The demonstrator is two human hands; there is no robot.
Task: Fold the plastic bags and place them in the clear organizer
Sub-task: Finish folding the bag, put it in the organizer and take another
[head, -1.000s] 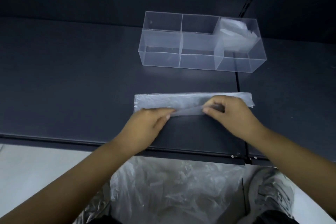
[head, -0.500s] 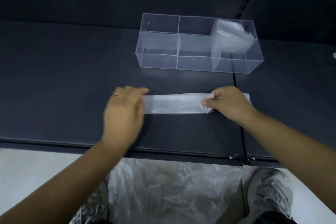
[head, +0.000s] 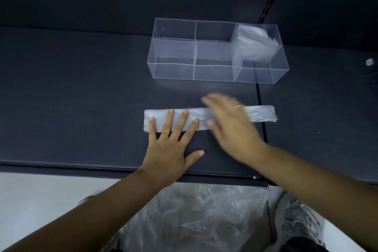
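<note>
Flattening step: on the desk [head: 81,88], the left hand [head: 169,149], spread flat, presses the bag strip [head: 261,113] while the blurred right hand [head: 231,127] lies open over it; next, probably, folding it shorter for the organizer [head: 214,71].

Your folded bag [head: 262,113] was milky, translucent white against a plain dark slate-blue tabletop [head: 81,88]. The organizer [head: 173,67] was colourless and clear, your ring [head: 164,133] gold, the floor [head: 41,190] pale grey-white, your shoe [head: 300,221] mottled grey.

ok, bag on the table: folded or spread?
Folded: the bag lies as a long narrow strip on the table; the left hand presses its left end flat, the right hand, blurred, hovers open over it.
</note>
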